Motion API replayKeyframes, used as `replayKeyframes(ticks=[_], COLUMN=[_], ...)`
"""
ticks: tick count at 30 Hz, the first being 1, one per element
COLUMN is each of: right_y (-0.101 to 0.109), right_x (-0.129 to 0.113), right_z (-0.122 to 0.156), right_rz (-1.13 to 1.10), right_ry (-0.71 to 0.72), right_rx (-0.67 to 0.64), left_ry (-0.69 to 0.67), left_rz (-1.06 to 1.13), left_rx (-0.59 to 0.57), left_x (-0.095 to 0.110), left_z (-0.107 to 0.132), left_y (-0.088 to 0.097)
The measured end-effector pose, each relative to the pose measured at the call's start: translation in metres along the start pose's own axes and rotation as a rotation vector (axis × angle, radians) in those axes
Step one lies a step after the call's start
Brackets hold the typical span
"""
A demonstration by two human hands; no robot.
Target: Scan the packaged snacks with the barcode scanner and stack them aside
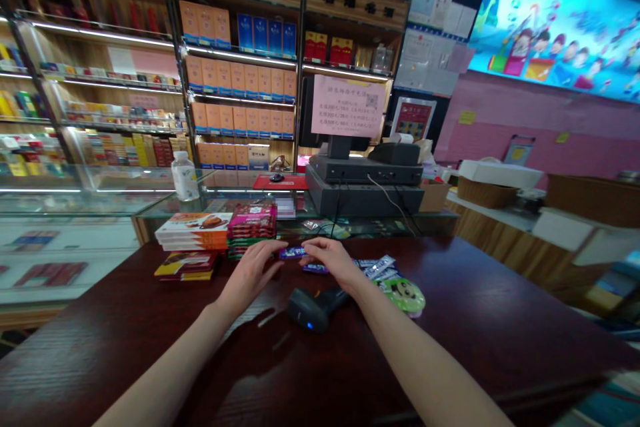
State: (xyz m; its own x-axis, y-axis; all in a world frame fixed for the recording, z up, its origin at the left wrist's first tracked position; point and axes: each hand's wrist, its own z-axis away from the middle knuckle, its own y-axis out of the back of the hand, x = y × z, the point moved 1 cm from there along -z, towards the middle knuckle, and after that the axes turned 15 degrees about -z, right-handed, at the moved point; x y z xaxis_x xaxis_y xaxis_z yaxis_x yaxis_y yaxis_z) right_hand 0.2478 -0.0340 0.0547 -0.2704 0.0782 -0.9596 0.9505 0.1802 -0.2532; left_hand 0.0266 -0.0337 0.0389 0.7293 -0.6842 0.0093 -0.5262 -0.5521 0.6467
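Note:
A small purple wrapped snack bar (292, 253) is held level just above the counter between my two hands. My left hand (254, 271) has its fingertips at the bar's left end, thumb below. My right hand (334, 260) grips the right end. Another purple bar (315, 269) lies under my right fingers. A black barcode scanner (309, 311) rests on the counter nearer to me, partly behind my right wrist. Right of that wrist are several blue-and-white wrapped sticks (381, 268) and a green round-faced packet (406, 295).
Orange-and-white boxes (193, 230), yellow-and-maroon packs (186, 265) and pink-topped packs (253, 220) are stacked at the counter's left. Behind stand a white bottle (185, 177), a glass case, and a register with a monitor (345, 113). The dark wooden counter (480, 307) ends at right.

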Motion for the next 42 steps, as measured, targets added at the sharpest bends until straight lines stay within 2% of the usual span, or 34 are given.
replayKeyframes(ticks=[9, 18, 26, 31, 37, 42], right_y=[0.000, 0.001, 0.021, 0.035, 0.051, 0.059], right_x=[0.007, 0.005, 0.010, 0.005, -0.019, -0.013], right_z=[-0.005, 0.000, 0.001, 0.015, 0.050, 0.065], right_rz=[-0.006, 0.161, 0.238, 0.410, 0.687, 0.931], right_ry=[0.003, 0.024, 0.043, 0.039, -0.009, 0.044], right_rx=[0.004, -0.012, -0.003, -0.139, -0.491, -0.499], left_ry=[0.041, 0.146, 0.220, 0.227, 0.266, 0.328], left_rz=[0.050, -0.022, -0.138, -0.181, -0.199, -0.242], left_rx=[0.023, 0.017, 0.067, 0.115, 0.119, 0.166], left_x=[0.000, -0.004, -0.014, -0.019, -0.024, -0.026], left_z=[0.004, 0.011, 0.020, 0.027, 0.033, 0.033], left_y=[-0.002, -0.007, -0.007, -0.005, -0.006, -0.005])
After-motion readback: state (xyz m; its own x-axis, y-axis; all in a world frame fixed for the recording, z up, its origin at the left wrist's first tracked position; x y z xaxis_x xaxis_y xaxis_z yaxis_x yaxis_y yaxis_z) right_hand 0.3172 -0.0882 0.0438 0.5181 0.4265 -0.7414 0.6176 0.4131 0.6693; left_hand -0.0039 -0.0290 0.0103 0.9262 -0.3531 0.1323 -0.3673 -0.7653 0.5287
